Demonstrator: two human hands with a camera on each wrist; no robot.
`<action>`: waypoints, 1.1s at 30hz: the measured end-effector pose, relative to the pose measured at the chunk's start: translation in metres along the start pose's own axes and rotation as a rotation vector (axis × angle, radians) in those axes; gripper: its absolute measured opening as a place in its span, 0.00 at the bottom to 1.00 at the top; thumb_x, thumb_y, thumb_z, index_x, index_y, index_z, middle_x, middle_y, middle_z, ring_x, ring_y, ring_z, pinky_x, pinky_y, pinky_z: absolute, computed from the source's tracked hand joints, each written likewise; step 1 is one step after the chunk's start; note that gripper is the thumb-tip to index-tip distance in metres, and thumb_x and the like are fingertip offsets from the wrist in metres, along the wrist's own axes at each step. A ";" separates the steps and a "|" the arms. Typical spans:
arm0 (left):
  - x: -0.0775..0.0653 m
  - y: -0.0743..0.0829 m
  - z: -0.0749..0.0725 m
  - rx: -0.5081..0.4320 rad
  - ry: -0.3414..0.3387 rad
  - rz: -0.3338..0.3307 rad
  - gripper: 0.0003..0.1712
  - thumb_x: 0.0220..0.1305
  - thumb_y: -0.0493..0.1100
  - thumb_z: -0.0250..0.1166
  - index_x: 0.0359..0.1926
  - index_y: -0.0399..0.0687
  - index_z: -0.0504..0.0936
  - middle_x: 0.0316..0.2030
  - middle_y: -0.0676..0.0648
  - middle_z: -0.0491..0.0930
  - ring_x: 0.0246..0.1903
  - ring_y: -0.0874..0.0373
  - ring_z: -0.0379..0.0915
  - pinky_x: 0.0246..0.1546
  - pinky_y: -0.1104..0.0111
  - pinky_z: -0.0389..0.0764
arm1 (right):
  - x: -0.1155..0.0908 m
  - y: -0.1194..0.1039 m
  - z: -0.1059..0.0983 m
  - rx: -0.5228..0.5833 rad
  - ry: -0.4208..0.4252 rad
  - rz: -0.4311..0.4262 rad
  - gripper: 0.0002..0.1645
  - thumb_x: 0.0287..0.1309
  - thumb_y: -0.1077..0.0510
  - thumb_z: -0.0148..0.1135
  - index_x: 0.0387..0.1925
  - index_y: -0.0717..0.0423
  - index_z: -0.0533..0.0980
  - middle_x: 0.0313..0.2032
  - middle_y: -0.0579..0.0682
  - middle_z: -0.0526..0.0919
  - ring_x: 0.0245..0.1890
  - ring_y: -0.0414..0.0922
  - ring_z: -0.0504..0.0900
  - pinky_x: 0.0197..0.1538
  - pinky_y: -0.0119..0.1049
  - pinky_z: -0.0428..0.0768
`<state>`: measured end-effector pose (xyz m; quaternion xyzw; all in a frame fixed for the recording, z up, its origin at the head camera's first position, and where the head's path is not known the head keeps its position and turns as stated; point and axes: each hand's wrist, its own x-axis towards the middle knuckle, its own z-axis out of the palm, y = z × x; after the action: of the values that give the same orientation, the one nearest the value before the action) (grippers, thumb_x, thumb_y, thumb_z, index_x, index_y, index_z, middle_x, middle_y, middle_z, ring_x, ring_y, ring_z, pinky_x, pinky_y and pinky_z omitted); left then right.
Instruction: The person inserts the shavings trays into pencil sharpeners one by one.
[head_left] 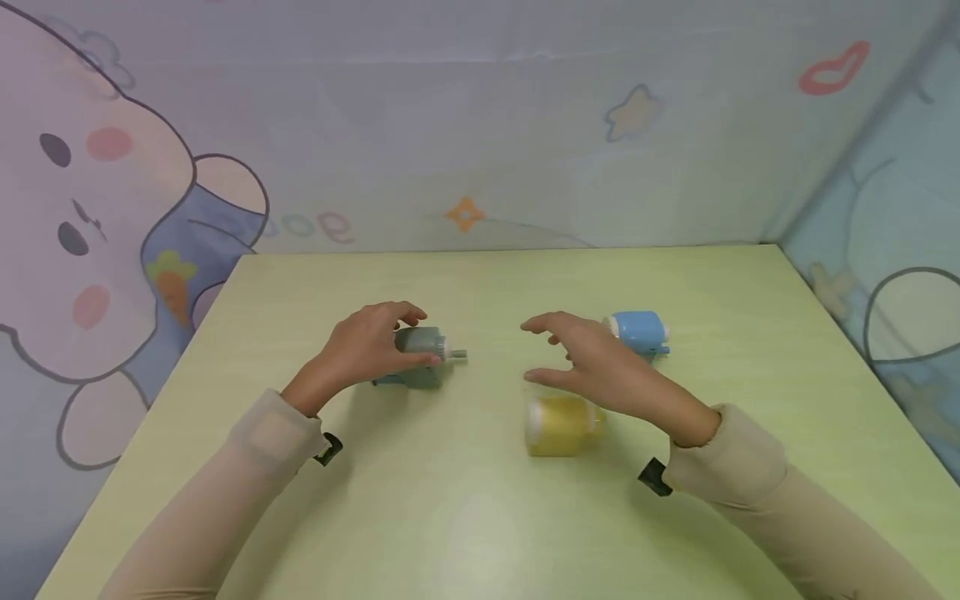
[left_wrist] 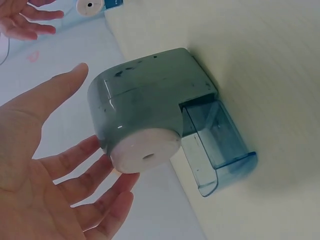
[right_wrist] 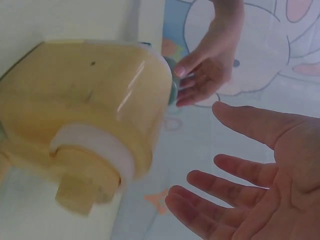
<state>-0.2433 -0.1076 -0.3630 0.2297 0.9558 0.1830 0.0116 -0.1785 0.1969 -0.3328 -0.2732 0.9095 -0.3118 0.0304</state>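
Loosely, the left hand (head_left: pixel 366 343) is arching spread fingers around a green pencil sharpener (left_wrist: pixel 145 92) nearer the desk's left edge (head_left: pixel 153 433), the right hand (head_left: pixel 588 357) hovering, splayed, near a yellow sharpener (head_left: pixel 564 426).

both hands (head_left: pixel 366 343) (head_left: pixel 596 360) reach forward, spread and seemingly relaxed.

Head view: we record the left hand (head_left: pixel 367 340) hiding part of the green sharpener (head_left: pixel 417 339); yellow sharpener (head_left: pixel 562 426) blurred. We find it cropped by the right wrist view's left edge, and the blue sharpener (left_wrist: pixel 113 3) by the left wrist view's top edge.
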 end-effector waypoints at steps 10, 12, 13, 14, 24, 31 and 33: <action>-0.001 -0.006 0.002 -0.010 -0.018 0.004 0.39 0.41 0.66 0.69 0.54 0.54 0.73 0.47 0.55 0.74 0.36 0.60 0.68 0.27 0.65 0.73 | 0.025 -0.012 0.022 -0.022 -0.032 -0.045 0.35 0.54 0.50 0.63 0.60 0.56 0.62 0.56 0.50 0.68 0.48 0.47 0.71 0.49 0.41 0.72; -0.002 -0.009 0.003 -0.009 -0.022 0.009 0.40 0.41 0.64 0.70 0.54 0.53 0.72 0.48 0.54 0.74 0.36 0.60 0.68 0.28 0.64 0.73 | 0.028 -0.013 0.024 -0.030 -0.040 -0.051 0.35 0.54 0.51 0.63 0.60 0.56 0.61 0.55 0.50 0.68 0.48 0.47 0.72 0.49 0.41 0.72; -0.002 -0.010 0.003 -0.010 -0.025 0.009 0.40 0.41 0.63 0.71 0.55 0.53 0.72 0.48 0.54 0.74 0.36 0.59 0.68 0.29 0.64 0.73 | 0.030 -0.014 0.026 -0.033 -0.045 -0.053 0.35 0.54 0.51 0.63 0.61 0.56 0.61 0.55 0.51 0.68 0.48 0.47 0.72 0.48 0.41 0.73; -0.002 -0.010 0.003 -0.009 -0.029 0.009 0.40 0.40 0.63 0.71 0.55 0.52 0.72 0.48 0.53 0.74 0.37 0.59 0.68 0.29 0.64 0.73 | 0.031 -0.014 0.027 -0.038 -0.049 -0.056 0.35 0.54 0.51 0.63 0.60 0.57 0.61 0.55 0.51 0.68 0.48 0.47 0.72 0.48 0.40 0.73; -0.005 -0.014 0.000 -0.039 -0.068 -0.002 0.42 0.39 0.53 0.76 0.57 0.49 0.70 0.50 0.50 0.73 0.47 0.52 0.69 0.35 0.58 0.75 | 0.048 -0.022 0.036 -0.050 -0.081 -0.045 0.36 0.54 0.52 0.64 0.61 0.60 0.60 0.56 0.54 0.66 0.48 0.47 0.72 0.50 0.40 0.72; -0.005 -0.018 0.002 -0.058 -0.076 -0.007 0.41 0.38 0.49 0.77 0.56 0.49 0.70 0.50 0.50 0.73 0.46 0.53 0.69 0.35 0.58 0.75 | 0.059 -0.030 0.039 -0.061 -0.101 -0.013 0.36 0.54 0.53 0.63 0.60 0.62 0.61 0.57 0.55 0.66 0.50 0.47 0.70 0.52 0.40 0.70; -0.005 -0.019 0.002 -0.057 -0.077 -0.016 0.41 0.38 0.48 0.77 0.57 0.49 0.70 0.49 0.50 0.73 0.47 0.52 0.69 0.35 0.57 0.75 | 0.062 -0.033 0.040 -0.085 -0.107 -0.015 0.36 0.55 0.52 0.63 0.60 0.62 0.61 0.57 0.55 0.66 0.52 0.47 0.68 0.54 0.41 0.68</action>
<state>-0.2469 -0.1252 -0.3721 0.2283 0.9509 0.2012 0.0562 -0.2064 0.1207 -0.3386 -0.2974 0.9169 -0.2580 0.0648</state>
